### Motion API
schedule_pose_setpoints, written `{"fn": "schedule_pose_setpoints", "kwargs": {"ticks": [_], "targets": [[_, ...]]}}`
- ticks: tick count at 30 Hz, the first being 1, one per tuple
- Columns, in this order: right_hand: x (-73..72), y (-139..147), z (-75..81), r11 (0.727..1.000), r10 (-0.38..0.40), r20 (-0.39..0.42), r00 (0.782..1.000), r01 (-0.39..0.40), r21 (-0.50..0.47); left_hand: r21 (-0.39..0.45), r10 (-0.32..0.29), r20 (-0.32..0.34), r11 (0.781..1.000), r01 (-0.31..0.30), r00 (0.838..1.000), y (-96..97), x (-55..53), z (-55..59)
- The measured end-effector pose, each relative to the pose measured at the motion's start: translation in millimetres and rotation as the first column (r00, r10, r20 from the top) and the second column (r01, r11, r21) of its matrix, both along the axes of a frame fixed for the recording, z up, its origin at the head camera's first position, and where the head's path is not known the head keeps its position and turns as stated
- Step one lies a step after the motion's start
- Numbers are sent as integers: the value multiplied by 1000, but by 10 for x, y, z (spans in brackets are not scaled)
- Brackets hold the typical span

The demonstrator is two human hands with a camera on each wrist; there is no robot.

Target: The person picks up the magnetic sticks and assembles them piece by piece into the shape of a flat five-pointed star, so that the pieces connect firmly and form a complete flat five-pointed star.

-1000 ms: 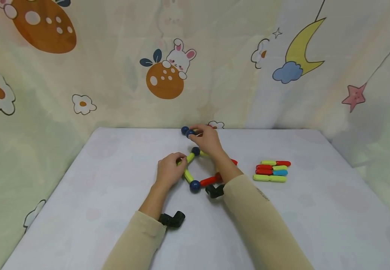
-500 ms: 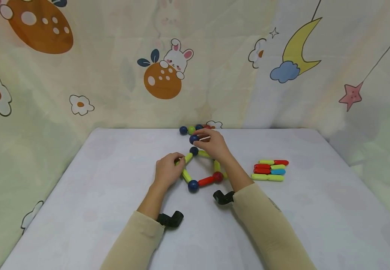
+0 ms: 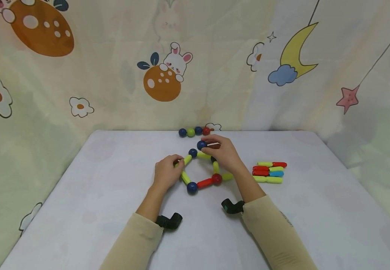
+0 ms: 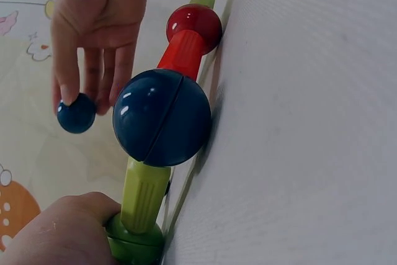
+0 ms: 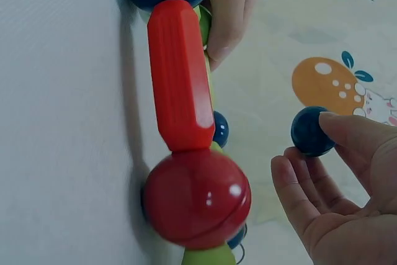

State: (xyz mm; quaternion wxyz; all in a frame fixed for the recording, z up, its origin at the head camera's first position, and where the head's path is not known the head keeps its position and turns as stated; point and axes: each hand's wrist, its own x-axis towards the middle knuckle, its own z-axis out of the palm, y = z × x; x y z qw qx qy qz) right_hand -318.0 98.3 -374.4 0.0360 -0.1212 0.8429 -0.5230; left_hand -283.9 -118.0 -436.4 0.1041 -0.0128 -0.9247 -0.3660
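Note:
My right hand (image 3: pixel 224 153) pinches a blue ball (image 5: pixel 310 131) between thumb and fingers, raised just above the far side of a ring of toy rods and balls. My left hand (image 3: pixel 168 171) holds the ring's left corner, its thumb against a green ball (image 4: pixel 135 245) that the hand mostly hides in the head view. In the ring, a red rod (image 3: pixel 204 183) joins a near blue ball (image 3: pixel 192 188) to a red ball (image 3: pixel 216 179). Yellow-green rods form the other sides, with a blue ball (image 3: pixel 193 153) at the far corner. Another yellow-green rod (image 3: pixel 227 176) sticks out rightward from the red ball.
A row of blue, green and red balls (image 3: pixel 190 132) lies along the table's back edge. To the right, several rods (image 3: pixel 267 180) in yellow-green, red and blue lie side by side. A patterned cloth (image 3: pixel 113 75) hangs behind the white table (image 3: pixel 80 225).
My right hand has carried the blue ball away from the row at the back, toward me and to the right, over the ring. My left hand keeps its hold at the left corner.

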Motion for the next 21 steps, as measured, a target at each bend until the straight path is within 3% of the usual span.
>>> {"fn": "schedule_pose_setpoints", "kwargs": {"ticks": [7, 21], "targets": [[51, 131, -16, 1000, -28, 24, 999, 28, 7, 7, 4, 2, 1000, -4, 1000, 7, 16, -6], [133, 518, -71, 991, -85, -17, 996, 86, 103, 17, -5, 11, 1000, 5, 1000, -7, 7, 5]]}}
